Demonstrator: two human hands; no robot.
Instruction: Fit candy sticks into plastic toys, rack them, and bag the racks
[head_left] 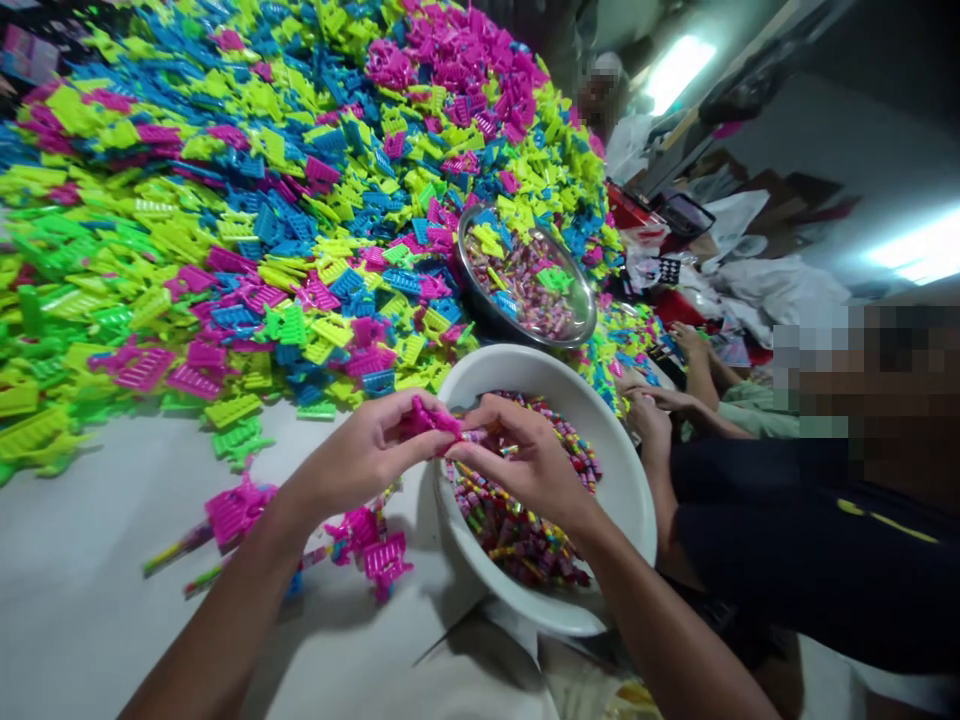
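Observation:
My left hand pinches a pink plastic toy piece over the left rim of a white bowl. Fingers closed, my right hand grips the end of a thin colourful wrapped stick, which meets the pink piece. Its far end is hidden by the fingers. Many similar striped wrapped sticks lie in the bowl. On the white table, left of the bowl, several pink pieces lie joined to striped sticks, partly covered by my left forearm.
A large heap of yellow, blue, pink and green plastic pieces covers the back of the table. A metal bowl with small wrapped items leans against it. At right, other people's hands work near the heap, and a dark-sleeved person sits close.

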